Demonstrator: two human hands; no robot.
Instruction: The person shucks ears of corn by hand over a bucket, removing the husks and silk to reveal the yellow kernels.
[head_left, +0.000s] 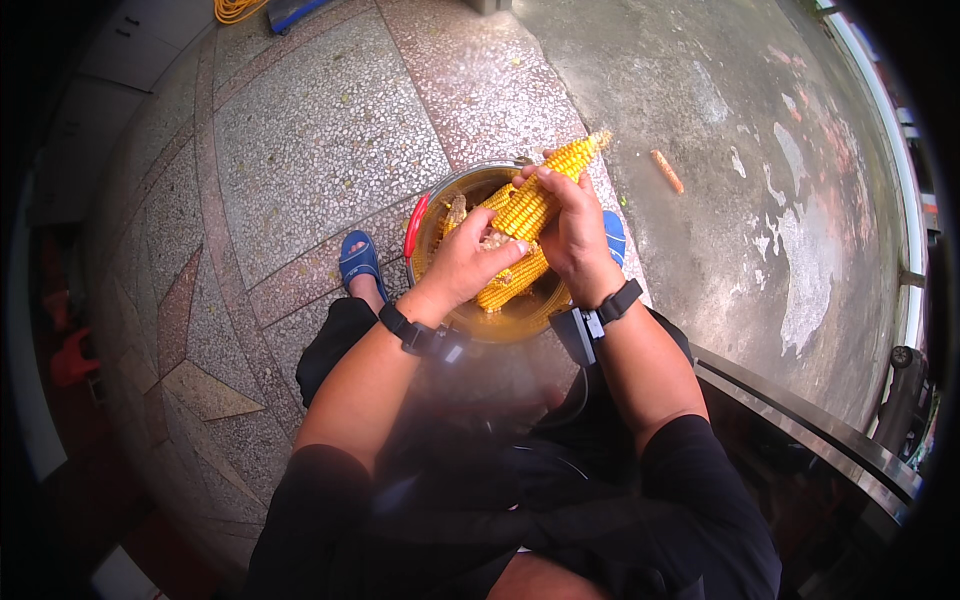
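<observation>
An ear of yellow corn (551, 187) is tilted over a round metal bucket, its tip pointing up and to the right. My right hand (574, 221) grips it from the right side, fingers wrapped around its middle. At its lower end is my left hand (472, 255), with the thumb and fingers around the thick end, where pale cob or husk shows. Beneath both hands, the bucket (540, 324) has a red grip on its left rim and holds several more ears of corn (514, 281). Parts of those ears are hidden by the hands.
The bucket stands between my feet, which wear blue slippers (360, 260). A bare reddish corn cob (667, 172) lies on the concrete at right. A long metal-edged ledge (806, 427) runs at lower right. A coiled orange cable (238, 9) lies at the top left.
</observation>
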